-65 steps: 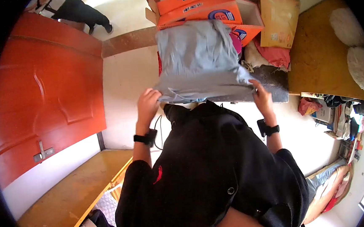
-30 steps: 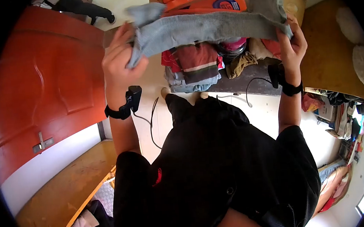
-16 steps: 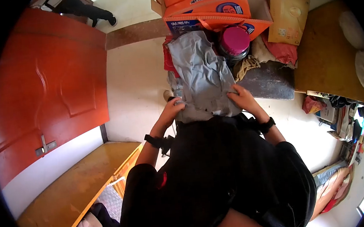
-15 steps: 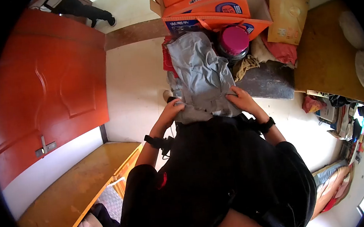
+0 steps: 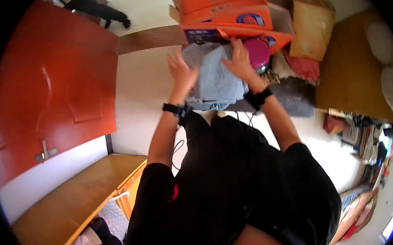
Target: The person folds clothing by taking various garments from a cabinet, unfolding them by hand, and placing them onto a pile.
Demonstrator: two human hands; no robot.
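Grey folded cloth garment (image 5: 220,75), one: lying atop a stack of folded fabric (image 5: 213,105) on a dark, worn counter (image 5: 295,97). Left hand (image 5: 182,75), bare: grip spread, at the garment's left edge. Right hand (image 5: 241,64), bare: grip spread, thumb over the garment; contact cannot be told. Round jar with magenta lid (image 5: 258,52): just beside the right hand. Orange printed cardboard box (image 5: 225,18): beyond the garment.

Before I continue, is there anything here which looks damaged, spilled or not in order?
Nothing looks clearly spilled or damaged. Only slightly untidy: the orange box has a flap sticking out at the left, and red cloth lies bunched beside the cardboard box. The grey garment near the left hand and right hand shows nothing odd.
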